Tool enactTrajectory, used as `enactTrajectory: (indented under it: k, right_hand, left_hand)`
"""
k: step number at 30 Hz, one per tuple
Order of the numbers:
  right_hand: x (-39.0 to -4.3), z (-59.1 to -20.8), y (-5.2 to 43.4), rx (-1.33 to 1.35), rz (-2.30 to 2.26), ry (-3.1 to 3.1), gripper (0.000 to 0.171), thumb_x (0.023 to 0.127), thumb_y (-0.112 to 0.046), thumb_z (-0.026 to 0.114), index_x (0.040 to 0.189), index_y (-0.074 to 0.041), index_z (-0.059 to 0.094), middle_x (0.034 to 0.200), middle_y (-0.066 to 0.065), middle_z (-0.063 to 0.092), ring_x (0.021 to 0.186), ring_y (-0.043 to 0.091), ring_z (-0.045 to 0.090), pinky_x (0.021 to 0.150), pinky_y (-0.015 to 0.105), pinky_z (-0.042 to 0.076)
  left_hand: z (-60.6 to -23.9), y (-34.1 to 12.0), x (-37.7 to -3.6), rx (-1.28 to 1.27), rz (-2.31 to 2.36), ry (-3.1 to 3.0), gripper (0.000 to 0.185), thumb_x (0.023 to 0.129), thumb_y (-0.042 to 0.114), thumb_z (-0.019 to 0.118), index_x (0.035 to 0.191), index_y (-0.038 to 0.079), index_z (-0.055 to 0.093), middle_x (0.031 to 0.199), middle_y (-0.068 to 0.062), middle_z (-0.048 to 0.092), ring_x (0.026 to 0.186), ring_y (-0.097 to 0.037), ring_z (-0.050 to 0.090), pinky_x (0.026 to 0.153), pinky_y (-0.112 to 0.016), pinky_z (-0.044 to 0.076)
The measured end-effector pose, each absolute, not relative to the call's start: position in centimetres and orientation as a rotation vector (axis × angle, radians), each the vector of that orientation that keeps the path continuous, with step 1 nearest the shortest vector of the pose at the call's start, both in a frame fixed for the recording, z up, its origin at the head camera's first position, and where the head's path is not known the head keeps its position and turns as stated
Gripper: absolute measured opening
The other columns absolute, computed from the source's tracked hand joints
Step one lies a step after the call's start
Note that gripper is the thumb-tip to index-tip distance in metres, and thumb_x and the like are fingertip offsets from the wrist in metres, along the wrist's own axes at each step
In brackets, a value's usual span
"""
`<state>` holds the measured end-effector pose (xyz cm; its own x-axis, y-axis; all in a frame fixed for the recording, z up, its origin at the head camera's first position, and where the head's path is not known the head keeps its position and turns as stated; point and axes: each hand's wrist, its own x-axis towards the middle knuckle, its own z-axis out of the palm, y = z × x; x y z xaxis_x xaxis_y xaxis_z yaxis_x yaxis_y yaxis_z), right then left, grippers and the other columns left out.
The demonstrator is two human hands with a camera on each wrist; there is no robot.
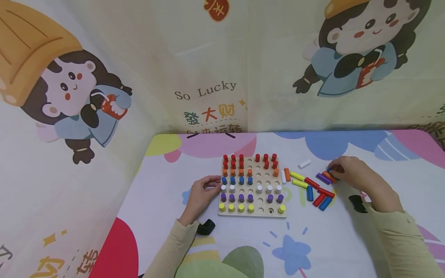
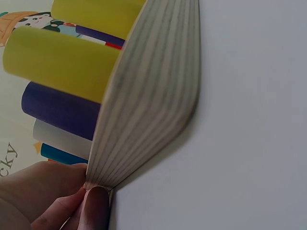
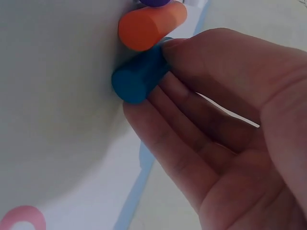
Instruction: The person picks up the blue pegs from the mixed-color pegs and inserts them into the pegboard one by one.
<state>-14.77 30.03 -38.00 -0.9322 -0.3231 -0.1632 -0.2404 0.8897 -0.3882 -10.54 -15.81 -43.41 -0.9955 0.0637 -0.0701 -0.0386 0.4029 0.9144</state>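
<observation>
Basically, L hand [image 1: 201, 196] is at the L side of the wooden pegboard [image 1: 250, 215], thumb + fingers pinching its edge. R hand [image 1: 352, 173] is well off to the R, gripping a blue peg [image 3: 136, 76] betw. thumb and fingertips at the far end of the loose pile. An orange peg [image 3: 148, 28] is right next to it — can't tell if touching — w/ a purple peg [image 1: 323, 178] just past that.

Pegboard's flat on the table [image 1: 253, 239], approx. mid-table, part filled, pegs upright. Rows, back to front: red, red, orange, blue, white, purple, yellow. Bare holes run mostly thru the middle & R cols; blue row has 4 pegs on the L, its R holes bare. Front row: 4 yellow L, 1 yellow at the R end, two bare holes betw.

Other loose pegs lie on their sides betw. pegboard and R hand: a white peg [image 1: 304, 164] at the back, a 2nd white + an orange by the pegboard's R edge, two yellow, three red, two more blue nearer the front.

Sleeves [image 1: 399, 235] are beige. Backdrop [image 1: 271, 104] behind has cartoon figs. + "So Lucky" lettering; tabletop's printed w/ pastel shapes, incl. a blue star [image 1: 292, 253] in front.
</observation>
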Motion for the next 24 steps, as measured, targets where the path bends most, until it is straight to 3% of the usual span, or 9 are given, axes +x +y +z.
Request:
enactTrajectory:
  k: [6,12,24]
  right_hand:
    - [-14.6,-37.6,30.0,-0.460,-0.581,2.875,0.021,0.085,-0.004,0.071,0.098,0.012,0.069,0.080,0.009,0.067,0.071,0.019,0.060,0.066,0.043,0.057]
    - [-14.4,-37.4,29.7,-0.437,-0.615,2.859,0.023,0.085,-0.009,0.074,0.097,0.009,0.069,0.080,0.005,0.067,0.071,0.018,0.060,0.067,0.040,0.057]
    - [-13.9,-36.6,28.9,-0.322,-0.685,2.843,0.031,0.084,-0.014,0.076,0.102,0.009,0.065,0.084,0.009,0.066,0.076,0.021,0.060,0.068,0.042,0.058]
  left_hand:
    - [-43.4,-15.7,-10.5,0.009,1.701,2.542,0.033,0.089,0.013,0.074,0.121,0.008,0.069,0.119,-0.008,0.070,0.101,-0.021,0.067,0.090,-0.038,0.056]
    - [-43.4,-15.9,-10.6,0.038,1.690,2.550,0.030,0.090,0.016,0.074,0.120,0.010,0.070,0.116,-0.005,0.071,0.099,-0.017,0.068,0.088,-0.032,0.057]
    - [-43.5,-16.0,-10.5,0.038,1.676,2.550,0.031,0.090,0.018,0.074,0.119,0.011,0.071,0.116,-0.005,0.071,0.099,-0.018,0.068,0.088,-0.032,0.057]
